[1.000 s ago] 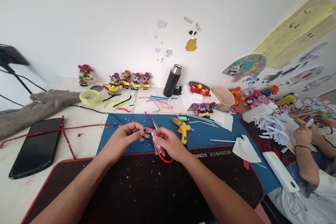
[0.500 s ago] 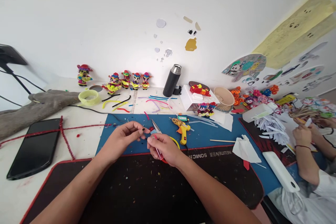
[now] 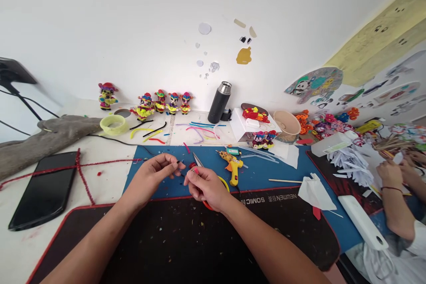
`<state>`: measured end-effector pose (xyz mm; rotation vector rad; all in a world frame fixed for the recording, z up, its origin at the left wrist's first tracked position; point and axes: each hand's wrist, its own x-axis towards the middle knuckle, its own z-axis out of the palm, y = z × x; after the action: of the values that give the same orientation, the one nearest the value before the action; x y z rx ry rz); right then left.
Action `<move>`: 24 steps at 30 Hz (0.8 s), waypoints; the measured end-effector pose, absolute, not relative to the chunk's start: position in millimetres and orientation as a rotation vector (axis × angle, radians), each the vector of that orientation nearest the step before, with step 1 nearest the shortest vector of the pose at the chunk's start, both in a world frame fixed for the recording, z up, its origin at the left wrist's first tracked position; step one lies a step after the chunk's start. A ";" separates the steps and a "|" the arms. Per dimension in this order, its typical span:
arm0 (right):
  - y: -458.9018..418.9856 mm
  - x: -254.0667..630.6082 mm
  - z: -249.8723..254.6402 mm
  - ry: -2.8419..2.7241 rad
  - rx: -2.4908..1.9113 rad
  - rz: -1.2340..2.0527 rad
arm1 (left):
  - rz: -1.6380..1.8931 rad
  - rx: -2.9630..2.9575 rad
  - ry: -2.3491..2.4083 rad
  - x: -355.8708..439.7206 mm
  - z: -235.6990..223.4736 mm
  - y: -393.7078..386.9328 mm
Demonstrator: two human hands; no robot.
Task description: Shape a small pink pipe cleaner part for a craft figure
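Note:
My left hand [image 3: 158, 172] is closed in a pinch, with a tiny black piece [image 3: 178, 162] showing at its fingertips. Just across a narrow gap, my right hand [image 3: 207, 187] also pinches, and a small pinkish-red piece [image 3: 196, 171] peeks out by the thumb; its kind is unclear. Scissors [image 3: 197, 159] lie behind my right hand, blades pointing away and handles partly covered. A yellow glue gun [image 3: 235, 170] rests on the blue mat [image 3: 259, 171] to the right of that hand. Both hands are above the near edge of the blue mat.
Pipe cleaner pieces [image 3: 159, 129] and small figures [image 3: 145, 106] stand or lie toward the wall. A black flask [image 3: 219, 103] stands beside a white box [image 3: 238, 126]. At left are a phone [image 3: 43, 191] and a branch [image 3: 66, 128]. A co-worker's hand [image 3: 390, 174] works at right.
My fingertips have shifted slightly, and the pink piece has turned, with less of it showing below my right hand. The view has moved a little left.

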<state>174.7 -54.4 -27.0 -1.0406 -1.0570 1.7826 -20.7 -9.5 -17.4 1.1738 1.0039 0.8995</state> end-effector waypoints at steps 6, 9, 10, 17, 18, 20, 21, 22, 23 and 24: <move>-51.5 176.3 -32.8 -1.079 -1.025 1.793 | 0.909 1.157 1.015 -21.7 -17.8 -7.9; -50.5 177.6 -34.2 -1.092 -1.006 1.825 | 0.909 1.152 1.014 -21.2 -18.4 -7.7; -50.1 177.6 -34.2 -1.085 -1.004 1.833 | 0.910 1.153 1.011 -20.9 -18.5 -7.6; -48.5 175.8 -31.0 -0.998 -1.005 1.885 | 0.925 1.148 1.015 -20.8 -18.1 -6.8; -48.7 175.3 -30.8 -0.992 -0.999 1.892 | 0.923 1.149 1.021 -20.9 -17.9 -6.8; -48.8 174.0 -30.8 -0.992 -0.991 1.901 | 0.916 1.158 1.031 -20.9 -17.7 -6.8; -48.8 173.1 -31.0 -0.992 -0.990 1.903 | 0.913 1.164 1.036 -20.8 -17.7 -6.9; -48.5 172.1 -31.3 -0.990 -0.990 1.904 | 0.912 1.171 1.041 -20.5 -17.7 -7.1; -48.0 171.1 -31.7 -0.987 -0.993 1.905 | 0.912 1.179 1.043 -20.3 -17.8 -7.3; -47.2 170.0 -32.1 -0.983 -0.995 1.906 | 0.912 1.186 1.044 -20.0 -17.9 -7.6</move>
<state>170.0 -47.2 -32.1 -0.9948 -0.9833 1.9059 -20.0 -7.6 -17.9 1.1860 1.0436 0.9121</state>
